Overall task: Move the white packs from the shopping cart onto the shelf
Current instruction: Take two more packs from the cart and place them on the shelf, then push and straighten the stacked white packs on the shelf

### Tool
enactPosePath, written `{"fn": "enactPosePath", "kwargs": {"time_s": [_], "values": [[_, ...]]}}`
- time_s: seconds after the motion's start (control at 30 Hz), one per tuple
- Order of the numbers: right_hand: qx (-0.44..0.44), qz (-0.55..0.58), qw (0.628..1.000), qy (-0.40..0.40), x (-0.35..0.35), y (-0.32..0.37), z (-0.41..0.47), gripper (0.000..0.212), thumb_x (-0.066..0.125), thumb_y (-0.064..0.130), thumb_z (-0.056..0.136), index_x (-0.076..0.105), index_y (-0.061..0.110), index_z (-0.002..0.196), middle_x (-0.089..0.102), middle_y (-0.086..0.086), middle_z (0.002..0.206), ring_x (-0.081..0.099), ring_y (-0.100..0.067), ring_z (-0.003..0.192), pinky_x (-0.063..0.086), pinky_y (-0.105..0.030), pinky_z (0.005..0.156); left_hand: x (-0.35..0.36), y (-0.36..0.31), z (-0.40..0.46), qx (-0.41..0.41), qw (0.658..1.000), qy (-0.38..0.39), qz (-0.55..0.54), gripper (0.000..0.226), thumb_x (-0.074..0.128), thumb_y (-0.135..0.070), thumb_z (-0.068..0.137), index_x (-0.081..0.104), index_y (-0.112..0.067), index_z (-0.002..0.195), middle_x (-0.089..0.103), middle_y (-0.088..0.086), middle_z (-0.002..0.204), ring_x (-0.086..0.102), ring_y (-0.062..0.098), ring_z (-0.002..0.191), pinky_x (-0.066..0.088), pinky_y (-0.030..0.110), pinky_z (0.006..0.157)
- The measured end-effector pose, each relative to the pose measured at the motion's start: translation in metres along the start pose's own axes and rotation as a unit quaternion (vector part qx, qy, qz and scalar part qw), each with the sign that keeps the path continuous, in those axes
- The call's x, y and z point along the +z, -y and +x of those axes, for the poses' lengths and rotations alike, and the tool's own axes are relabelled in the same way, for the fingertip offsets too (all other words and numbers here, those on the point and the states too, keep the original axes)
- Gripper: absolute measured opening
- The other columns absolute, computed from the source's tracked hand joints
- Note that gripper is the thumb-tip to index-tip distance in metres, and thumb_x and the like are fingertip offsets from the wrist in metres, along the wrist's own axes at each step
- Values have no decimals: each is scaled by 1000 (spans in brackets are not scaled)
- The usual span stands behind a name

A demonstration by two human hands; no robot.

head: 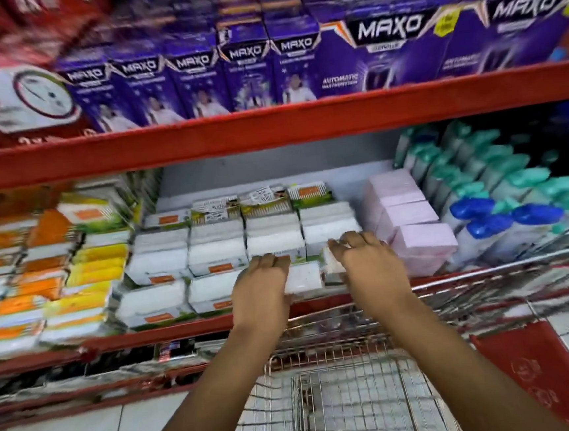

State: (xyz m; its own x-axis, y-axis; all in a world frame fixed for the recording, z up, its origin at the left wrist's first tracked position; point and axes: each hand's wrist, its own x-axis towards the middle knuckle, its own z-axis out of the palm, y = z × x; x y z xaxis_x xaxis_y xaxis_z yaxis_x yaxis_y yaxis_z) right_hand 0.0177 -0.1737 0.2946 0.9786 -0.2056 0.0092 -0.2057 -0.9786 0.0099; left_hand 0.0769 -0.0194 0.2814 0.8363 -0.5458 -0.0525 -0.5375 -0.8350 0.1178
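Both my hands reach over the shopping cart (343,392) to the front of the red shelf (183,330). My left hand (263,279) grips a white pack (304,277) at its left end, low over the shelf's front edge. My right hand (362,260) holds the same pack's right end, where a second small white pack (330,261) may sit under its fingers. Rows of white packs (217,252) stand on the shelf just behind and left of my hands. The visible part of the cart basket looks empty of packs.
Pink packs (410,218) stand right of the white rows, then bottles with green and blue caps (502,203). Orange and yellow packs (50,270) fill the left. Purple boxes (249,70) line the shelf above. The cart's red flap (544,368) is at lower right.
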Motion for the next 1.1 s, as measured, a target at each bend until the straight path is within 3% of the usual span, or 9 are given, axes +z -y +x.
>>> {"fn": "enactPosePath", "kwargs": {"time_s": [0.43, 0.5, 0.57, 0.63, 0.73, 0.83, 0.93, 1.0, 1.1], "values": [[61, 141, 988, -16, 38, 21, -5, 59, 59, 11, 90, 40, 21, 145, 41, 0, 151, 37, -20, 138, 35, -33, 111, 23, 21, 3, 0, 996, -10, -91, 65, 63, -34, 89, 33, -20, 146, 42, 0, 147, 37, 20, 136, 36, 30, 108], [159, 364, 915, -73, 36, 44, -20, 51, 62, 18, 91, 49, 16, 139, 51, -3, 143, 47, -21, 131, 38, -35, 111, 22, 34, -16, -42, 970, -54, -233, 65, 66, -41, 86, 42, -19, 142, 47, -2, 143, 45, 17, 131, 40, 26, 102], [274, 624, 731, -49, 31, 77, -33, 44, 66, 16, 89, 56, 14, 132, 59, -4, 133, 55, -22, 122, 43, -38, 106, 24, 53, -37, -151, 889, -73, -426, 57, 71, -35, 84, 52, -14, 134, 57, 2, 133, 53, 20, 122, 42, 26, 97], [343, 777, 526, 41, 29, 110, -36, 31, 63, 11, 90, 61, 10, 121, 63, -8, 125, 59, -21, 113, 46, -32, 99, 30, 77, -52, -288, 751, -86, -588, 41, 70, -28, 85, 61, -7, 120, 65, 10, 117, 59, 27, 112, 45, 31, 89], [366, 845, 370, 127, 32, 152, -27, 23, 60, 9, 91, 61, 2, 113, 63, -16, 118, 59, -27, 115, 46, -32, 102, 37, 120, -57, -417, 551, -86, -718, 42, 64, -24, 91, 58, 5, 119, 63, 24, 120, 60, 25, 96, 50, 34, 86], [385, 851, 332, 131, 37, 187, -5, 13, 62, 14, 92, 62, 3, 100, 59, -12, 94, 55, -28, 120, 44, -30, 102, 34, 149, -54, -469, 429, -56, -770, 42, 66, -30, 89, 58, 1, 115, 62, 20, 116, 64, 21, 85, 59, 22, 67], [425, 835, 334, 99, 39, 208, 16, 41, 65, 20, 90, 57, 0, 125, 55, -5, 88, 52, -14, 77, 51, -24, 79, 30, 164, -45, -480, 420, -38, -770, 36, 69, -34, 86, 59, -5, 105, 60, 20, 111, 64, 22, 85, 60, 26, 74], [453, 818, 346, 77, 38, 218, 27, 49, 65, 22, 90, 52, 3, 134, 59, -7, 119, 45, -10, 66, 44, -19, 65, 28, 173, -38, -487, 419, -37, -765, 42, 72, -32, 83, 59, -4, 112, 59, 17, 104, 62, 21, 76, 60, 27, 69], [482, 805, 340, 60, 40, 225, 35, 47, 62, 16, 92, 49, 3, 136, 46, -10, 144, 57, -20, 108, 50, -25, 91, 26, 181, -29, -489, 434, -23, -756, 51, 73, -28, 83, 57, 1, 121, 59, 13, 84, 59, 17, 66, 55, 21, 44]]}}
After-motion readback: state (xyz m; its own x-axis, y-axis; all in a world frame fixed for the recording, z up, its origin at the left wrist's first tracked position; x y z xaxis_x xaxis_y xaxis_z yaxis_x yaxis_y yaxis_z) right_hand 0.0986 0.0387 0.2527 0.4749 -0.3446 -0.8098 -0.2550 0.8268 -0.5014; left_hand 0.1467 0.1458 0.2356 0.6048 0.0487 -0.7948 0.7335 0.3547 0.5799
